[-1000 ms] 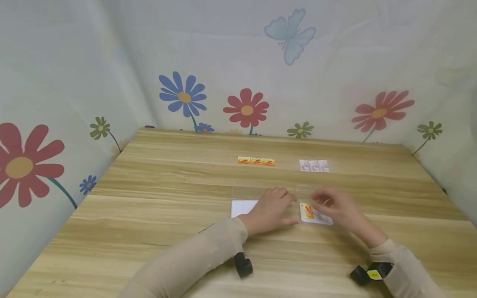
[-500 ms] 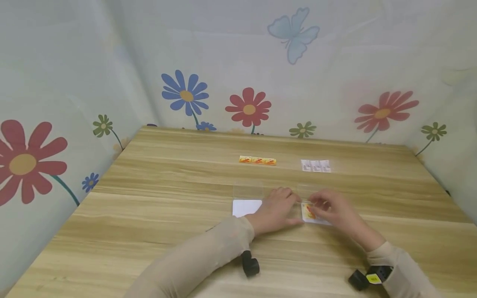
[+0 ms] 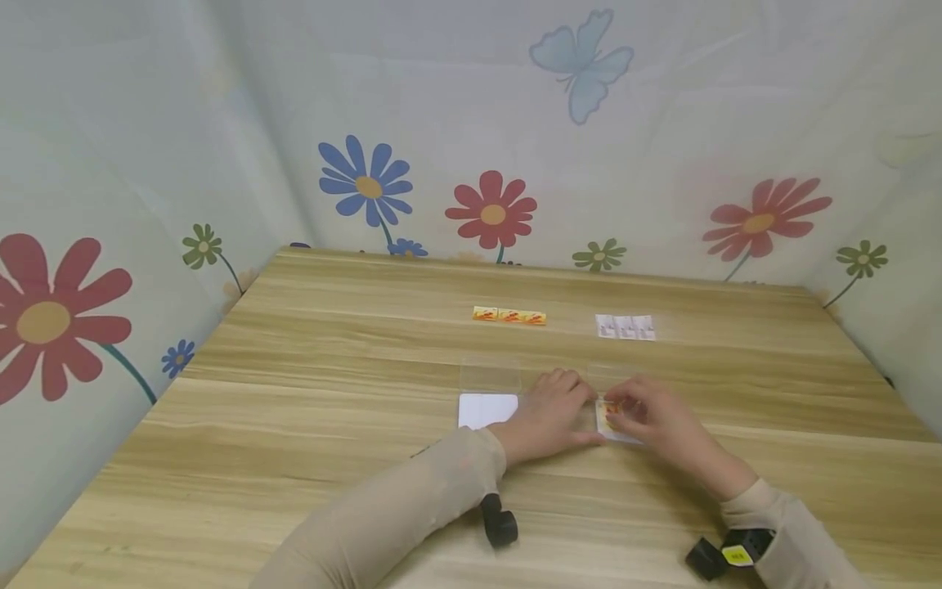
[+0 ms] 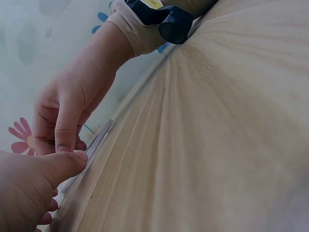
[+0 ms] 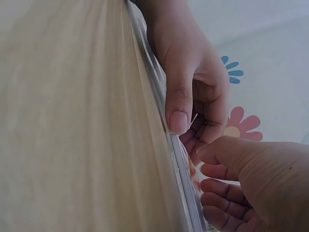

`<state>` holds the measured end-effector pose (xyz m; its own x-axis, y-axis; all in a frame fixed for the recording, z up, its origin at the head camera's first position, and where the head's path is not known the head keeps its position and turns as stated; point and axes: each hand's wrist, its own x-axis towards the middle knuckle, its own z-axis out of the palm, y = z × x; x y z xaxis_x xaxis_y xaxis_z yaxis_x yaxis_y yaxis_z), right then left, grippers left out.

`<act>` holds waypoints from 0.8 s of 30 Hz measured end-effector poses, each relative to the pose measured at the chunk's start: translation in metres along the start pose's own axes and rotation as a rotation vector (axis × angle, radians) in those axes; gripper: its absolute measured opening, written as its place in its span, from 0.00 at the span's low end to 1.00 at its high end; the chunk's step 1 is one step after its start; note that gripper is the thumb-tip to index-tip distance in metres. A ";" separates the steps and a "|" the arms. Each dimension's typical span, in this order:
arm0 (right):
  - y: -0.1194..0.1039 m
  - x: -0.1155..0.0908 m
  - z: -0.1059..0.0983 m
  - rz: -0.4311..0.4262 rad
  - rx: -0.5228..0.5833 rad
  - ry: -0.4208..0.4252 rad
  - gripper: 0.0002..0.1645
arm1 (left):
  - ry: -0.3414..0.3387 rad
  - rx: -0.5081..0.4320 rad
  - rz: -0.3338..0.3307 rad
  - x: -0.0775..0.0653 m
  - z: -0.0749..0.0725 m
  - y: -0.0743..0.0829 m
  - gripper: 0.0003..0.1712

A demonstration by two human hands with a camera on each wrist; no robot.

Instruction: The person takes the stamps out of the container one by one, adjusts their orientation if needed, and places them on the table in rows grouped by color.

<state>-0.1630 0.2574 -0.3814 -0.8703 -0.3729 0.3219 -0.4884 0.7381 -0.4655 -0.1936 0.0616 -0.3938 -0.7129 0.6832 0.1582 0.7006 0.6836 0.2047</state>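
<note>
1. Left hand (image 3: 548,417), head view: fingers reach forward, thumb spread, bordering the left side of a white card (image 3: 624,439) on the wooden table (image 3: 331,327). Right hand (image 3: 666,421) is bent over that card, thumb and forefinger at an orange-printed piece (image 3: 608,415) on its left part; whether they pinch it, I cannot tell. Farther left lies a blank card (image 3: 488,411); beyond are a row of orange pieces (image 3: 509,316) and a row of pale pieces (image 3: 625,327).

2. Left wrist view: the left thumb (image 4: 67,166) covers the right fingertips, so their contact is hidden. If the hands are working this close, I judge they could knock each other and jog the piece askew.

3. Right wrist view: the left thumb's tip is at the edge of a clear layer (image 5: 179,162); the right fingers are curled beside the orange print. Should the left hand's touch slacken, a sideways push from the right could slide card and layer together; uneven pressure might leave the piece crooked.
</note>
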 end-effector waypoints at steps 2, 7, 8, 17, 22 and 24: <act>0.000 -0.001 0.000 0.004 0.001 0.000 0.11 | -0.001 -0.003 0.001 0.001 0.001 0.000 0.33; 0.001 -0.001 0.001 0.010 -0.004 -0.001 0.12 | -0.002 -0.006 0.003 0.001 0.002 -0.001 0.32; 0.001 -0.001 0.002 0.012 -0.005 -0.004 0.12 | -0.001 -0.005 0.004 0.002 0.002 -0.001 0.32; 0.001 -0.001 0.002 0.028 -0.013 -0.025 0.13 | 0.010 0.010 0.015 0.002 0.001 0.000 0.31; 0.001 0.000 0.004 0.032 -0.020 -0.028 0.12 | -0.001 0.013 0.008 0.002 0.000 0.000 0.32; 0.000 0.000 0.004 0.040 -0.020 -0.032 0.13 | -0.005 0.013 0.005 0.002 0.000 0.000 0.32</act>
<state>-0.1631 0.2550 -0.3848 -0.8907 -0.3608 0.2765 -0.4523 0.7634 -0.4611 -0.1951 0.0625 -0.3936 -0.7090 0.6880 0.1545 0.7047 0.6833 0.1911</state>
